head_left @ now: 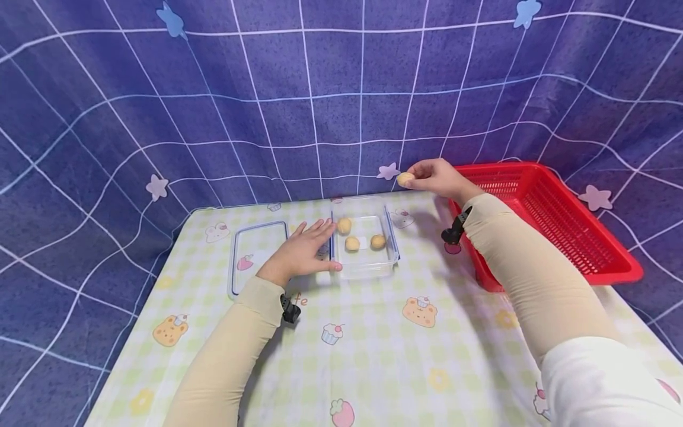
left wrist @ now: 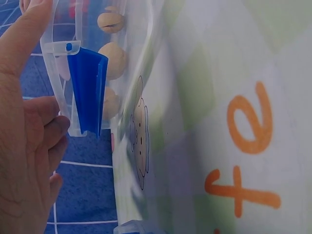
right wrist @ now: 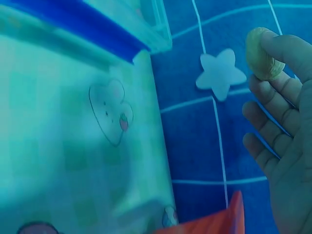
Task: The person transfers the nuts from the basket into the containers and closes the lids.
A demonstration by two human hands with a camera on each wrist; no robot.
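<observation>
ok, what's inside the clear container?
Three round tan pieces rest on the floor of the clear container. The left hand covers part of its left edge in the head view, and the floor directly beneath each piece can't be seen.

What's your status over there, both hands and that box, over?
Right hand pinching a walnut-like piece, raised. Left hand at the clear container; three similar pieces inside. Blue-rimmed lid off to the left, not blocking.
</observation>
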